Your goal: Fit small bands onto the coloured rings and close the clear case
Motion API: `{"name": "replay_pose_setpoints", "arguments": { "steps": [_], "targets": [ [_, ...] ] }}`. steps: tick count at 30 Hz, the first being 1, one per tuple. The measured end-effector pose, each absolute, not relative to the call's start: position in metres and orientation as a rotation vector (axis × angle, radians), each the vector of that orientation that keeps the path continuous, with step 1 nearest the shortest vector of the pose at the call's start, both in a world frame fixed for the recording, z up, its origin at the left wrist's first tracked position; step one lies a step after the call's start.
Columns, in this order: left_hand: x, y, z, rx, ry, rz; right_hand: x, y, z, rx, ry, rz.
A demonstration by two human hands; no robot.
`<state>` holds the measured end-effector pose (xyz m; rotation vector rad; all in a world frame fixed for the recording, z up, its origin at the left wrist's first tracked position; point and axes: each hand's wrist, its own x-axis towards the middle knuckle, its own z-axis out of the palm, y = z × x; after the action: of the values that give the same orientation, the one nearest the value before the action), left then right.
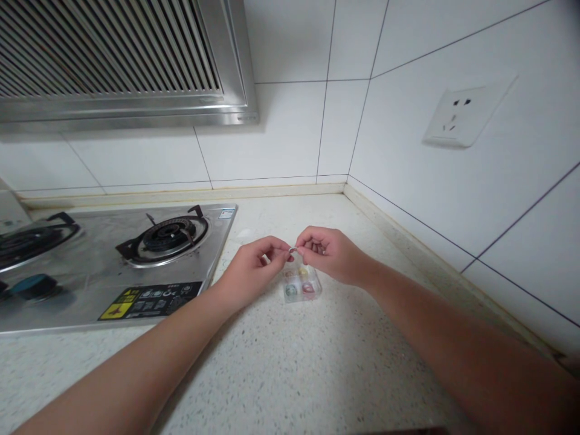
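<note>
A small pale, curved item (pixel 293 249) sits between the fingertips of the left hand (pixel 259 258) and the right hand (pixel 333 252), at the tip of thumb and forefinger on each side, above the far end of a clear box (pixel 301 298). Both hands are closed in a pinch on this item, one from either side. The box rests on the countertop (pixel 272 374), right of the right edge of the gas stove (pixel 81 311) and well forward of the countertop's back right corner. The left forearm reaches in from the lower left, the right forearm from the lower right; the wrists are set apart and the fingertips nearly meet. The right hand's remaining fingers are curled toward the palm. The far part of the box is partly covered by the hands; its near compartments show greenish and reddish contents, with something yellow behind, none clear enough to identify. The item's exact form is hard to make out, being small and partly covered by fingertips. Both forearms are cut off by the frame, as is the stove's left side.
</note>
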<state>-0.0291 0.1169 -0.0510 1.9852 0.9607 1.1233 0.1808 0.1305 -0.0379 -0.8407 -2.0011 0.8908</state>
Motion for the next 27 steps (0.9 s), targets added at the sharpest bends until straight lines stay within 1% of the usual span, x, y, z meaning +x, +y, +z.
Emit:
{"name": "replay_pose_setpoints", "arguments": {
  "steps": [27],
  "targets": [
    [-0.028, 0.1158, -0.0468, 1.747, 0.861, 1.111, 0.1814, 0.1267, -0.0327, -0.773, -2.003, 0.88]
  ]
}}
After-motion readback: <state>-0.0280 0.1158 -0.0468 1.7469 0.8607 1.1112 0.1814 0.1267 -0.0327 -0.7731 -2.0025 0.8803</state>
